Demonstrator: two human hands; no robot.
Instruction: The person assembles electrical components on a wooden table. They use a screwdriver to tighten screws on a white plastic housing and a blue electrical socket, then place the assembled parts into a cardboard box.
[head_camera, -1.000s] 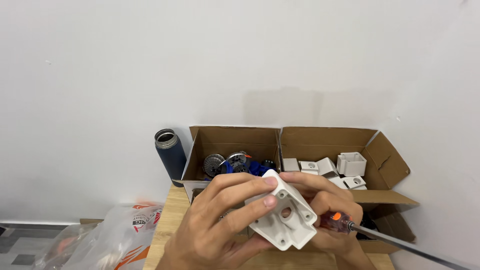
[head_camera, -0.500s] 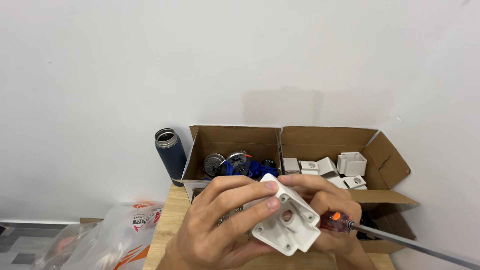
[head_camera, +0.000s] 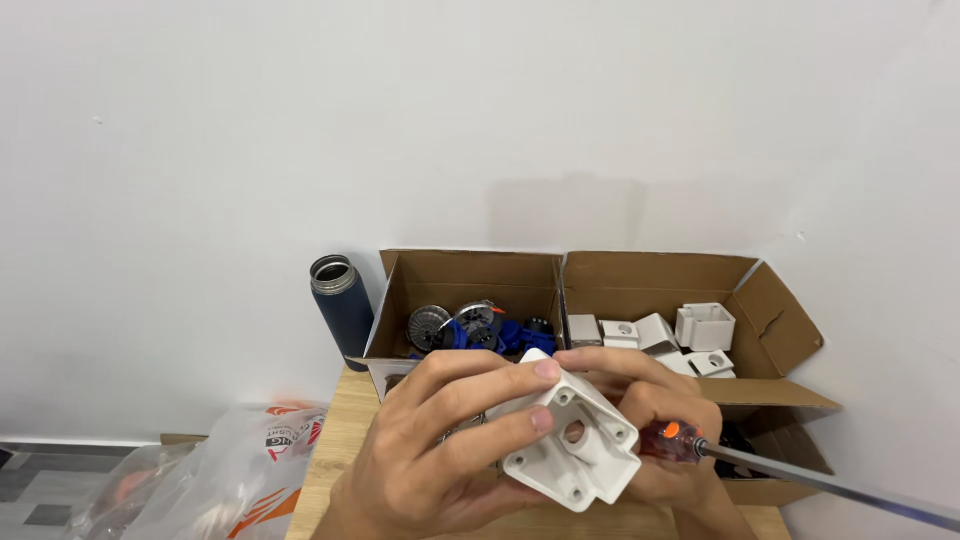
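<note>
Head view, lower middle of the frame: the left hand (head_camera: 440, 450) grips a white plastic housing (head_camera: 572, 450), its fingers (head_camera: 500, 375) clamped over the top edge and the thumb side below. The housing is held in the air just above the wooden surface (head_camera: 335, 430), in front of the 2 open cardboard boxes. Its flat face with a round centre hole and 4 small corner holes is tilted up toward the camera and a little to the right. It is close to square, so a long axis is hard to name; its depth seems to run away from the camera, down and to the left.

Just right of it, the right hand (head_camera: 665, 470) is closed on a screwdriver (head_camera: 790, 475) with a clear orange handle. Its metal shaft runs out to the lower right edge of the frame, and the tip is out of view.

Risks, as a judgement: the housing rests only on fingertip pressure, so a push from the tool could twist it or let it slip onto the surface. The long shaft sticks out sideways and could knock the flap of the right box (head_camera: 690, 300).

In the left part of the frame lie a clear plastic bag (head_camera: 200, 480) and a dark bottle (head_camera: 340, 310); the left box (head_camera: 470, 285) holds blue and metal parts.
</note>
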